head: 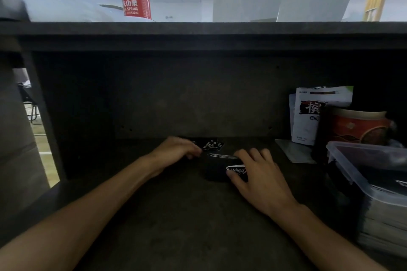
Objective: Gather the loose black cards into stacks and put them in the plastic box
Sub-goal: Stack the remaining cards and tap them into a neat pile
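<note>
Gathering in hand, I judge: my right hand (257,174) grips a card stack (220,171) at frame centre, left hand (176,149) loosely curled beside loose cards (211,145); next, collect these, then the box (343,160) at right.

Matt black cards (211,145) lie on a dull, rough dark desk (187,215) beside a clear glossy plastic box (343,160).

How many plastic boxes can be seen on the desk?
1. The plastic box stands at the right edge of the desk, beside a red cup. Others may be out of view.
</note>
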Demonstrator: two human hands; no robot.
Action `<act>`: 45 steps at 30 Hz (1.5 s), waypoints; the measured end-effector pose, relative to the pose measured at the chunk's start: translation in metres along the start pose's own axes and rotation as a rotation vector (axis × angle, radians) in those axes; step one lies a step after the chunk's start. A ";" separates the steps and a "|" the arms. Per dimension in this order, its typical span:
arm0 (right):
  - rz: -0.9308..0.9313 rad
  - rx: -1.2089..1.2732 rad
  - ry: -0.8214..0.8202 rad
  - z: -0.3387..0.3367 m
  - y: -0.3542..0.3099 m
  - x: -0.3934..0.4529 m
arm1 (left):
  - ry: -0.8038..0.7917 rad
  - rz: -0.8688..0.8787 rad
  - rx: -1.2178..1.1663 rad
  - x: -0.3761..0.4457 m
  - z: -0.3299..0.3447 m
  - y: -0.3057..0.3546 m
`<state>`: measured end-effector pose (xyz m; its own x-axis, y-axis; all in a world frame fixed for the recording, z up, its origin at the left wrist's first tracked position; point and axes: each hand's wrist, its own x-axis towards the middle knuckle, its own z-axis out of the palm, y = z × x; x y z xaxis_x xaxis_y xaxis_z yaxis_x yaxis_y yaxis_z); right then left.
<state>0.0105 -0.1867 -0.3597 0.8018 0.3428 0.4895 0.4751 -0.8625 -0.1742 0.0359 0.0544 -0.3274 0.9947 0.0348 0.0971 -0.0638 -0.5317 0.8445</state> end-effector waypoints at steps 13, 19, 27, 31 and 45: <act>-0.005 0.035 0.010 0.003 0.003 0.002 | 0.478 -0.265 0.142 0.062 -0.019 -0.045; -0.009 0.035 0.038 0.001 0.002 0.001 | 0.433 0.019 -0.061 0.047 -0.021 -0.033; -0.017 0.064 0.005 -0.001 0.003 0.001 | 0.247 0.284 0.222 -0.010 -0.006 -0.001; -0.051 0.065 0.010 0.000 0.003 0.001 | 0.056 0.268 0.050 -0.033 -0.001 0.002; -0.090 0.000 0.007 0.005 0.006 0.004 | 0.213 0.212 0.985 0.049 -0.019 -0.054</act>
<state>0.0180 -0.1889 -0.3631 0.7534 0.4164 0.5089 0.5453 -0.8282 -0.1296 0.0868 0.1005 -0.3581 0.9295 -0.0421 0.3664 -0.0459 -0.9989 0.0017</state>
